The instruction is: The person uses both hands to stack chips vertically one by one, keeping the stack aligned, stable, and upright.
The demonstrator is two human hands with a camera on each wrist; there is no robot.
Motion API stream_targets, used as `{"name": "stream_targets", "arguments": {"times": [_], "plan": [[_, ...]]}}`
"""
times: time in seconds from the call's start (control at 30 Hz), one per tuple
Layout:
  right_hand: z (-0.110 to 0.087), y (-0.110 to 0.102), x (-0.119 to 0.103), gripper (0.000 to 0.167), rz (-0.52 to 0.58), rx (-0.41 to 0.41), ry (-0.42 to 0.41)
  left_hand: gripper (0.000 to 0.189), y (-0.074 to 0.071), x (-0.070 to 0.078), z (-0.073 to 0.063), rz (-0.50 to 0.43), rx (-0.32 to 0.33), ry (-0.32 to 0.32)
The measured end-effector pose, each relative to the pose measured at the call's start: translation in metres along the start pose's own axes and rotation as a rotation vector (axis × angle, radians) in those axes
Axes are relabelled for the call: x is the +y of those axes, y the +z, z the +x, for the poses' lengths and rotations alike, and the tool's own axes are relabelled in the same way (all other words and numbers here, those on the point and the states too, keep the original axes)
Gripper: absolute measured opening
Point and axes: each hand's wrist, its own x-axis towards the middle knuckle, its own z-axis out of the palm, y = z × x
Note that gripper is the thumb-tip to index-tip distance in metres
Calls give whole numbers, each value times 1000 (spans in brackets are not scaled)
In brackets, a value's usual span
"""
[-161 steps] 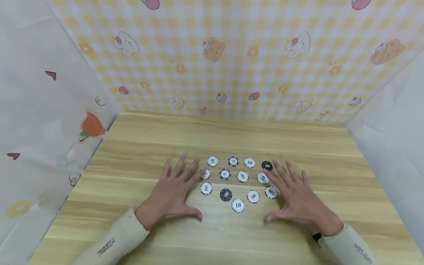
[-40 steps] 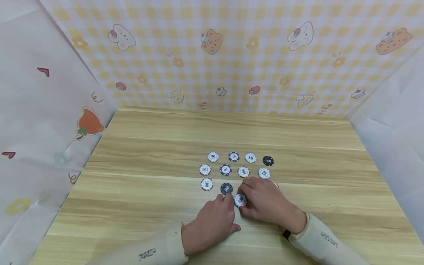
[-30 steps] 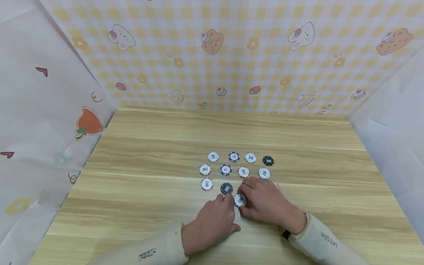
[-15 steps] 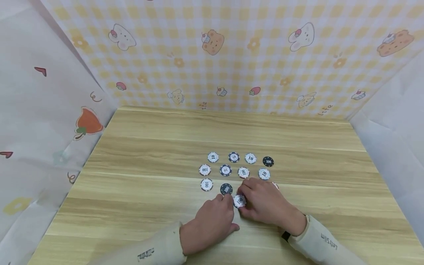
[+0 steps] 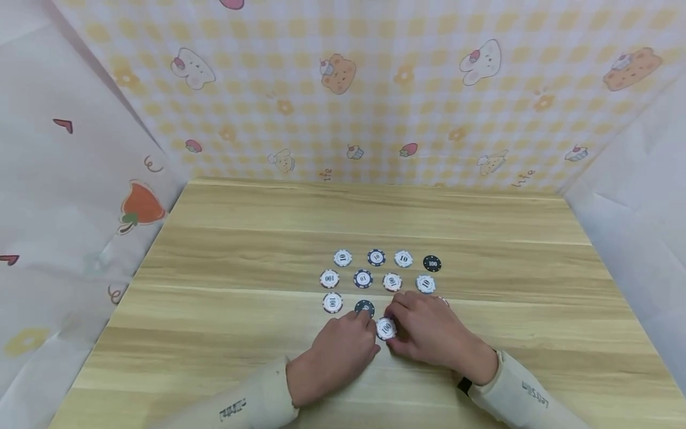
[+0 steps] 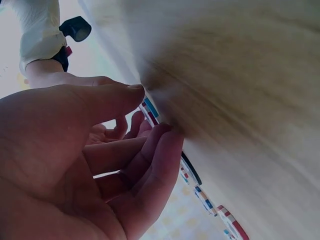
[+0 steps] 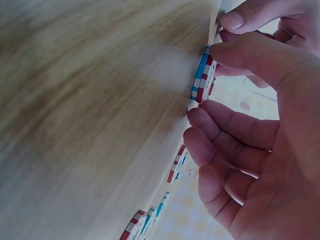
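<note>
Two stacked poker chips (image 5: 386,329), a red-and-white 100 over a light-blue one, lie flat on the wooden table. My right hand (image 5: 431,328) pinches this stack at its edge; the right wrist view shows the thumb (image 7: 227,52) at one end and the fingertips (image 7: 197,110) at the other. A black 100 chip (image 5: 365,308) lies just left of and beyond the stack. On its near part rests an index fingertip of my left hand (image 5: 340,354), whose fingers are loosely bent. The left thumb (image 6: 120,100) stays apart from the fingers, close by the stack.
Several more chips lie spread beyond the hands, including a white 100 chip (image 5: 332,302), a dark-blue 10 chip (image 5: 362,279) and a black chip (image 5: 432,263). A red-edged chip (image 5: 443,302) is mostly hidden behind the right hand. Checked cloth (image 5: 375,119) hangs behind the table.
Spread hands came in over the chips, and the red-and-white 100 chip was placed on the light-blue one. Lately the left fingers slid forward onto the black chip; the right hand held still.
</note>
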Motion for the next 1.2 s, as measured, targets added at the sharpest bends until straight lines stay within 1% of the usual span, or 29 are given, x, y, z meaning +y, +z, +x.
{"name": "stream_targets", "arguments": {"times": [0.1, 0.17, 0.5, 0.67, 0.77, 0.83, 1.03, 1.1, 1.2], "plan": [[-1, -1, 0, 32, -4, -6, -3, 38, 0, 0, 0, 1, 31, 0], [0, -1, -1, 32, -6, -15, -1, 38, 0, 0, 0, -2, 40, 2], [0, -2, 0, 32, -19, -25, 2, 38, 2, -3, 1, -16, 31, 4], [-1, -1, 0, 31, -22, -24, 9, 37, 5, -5, 1, -4, 61, 3], [-1, -1, 0, 31, -24, -20, 13, 37, 6, -8, 3, -8, 74, -18], [-1, 0, 0, 31, -23, -19, 17, 38, 7, -11, 4, -16, 67, -41], [-1, 1, -1, 34, -26, -35, 44, 43, 9, -21, 8, -82, 19, -130], [-1, 1, -2, 35, -20, -49, 61, 46, 9, -24, 9, -102, 3, -146], [-2, 0, -3, 36, -2, -68, 90, 50, 9, -27, 12, -112, -25, -154]]}}
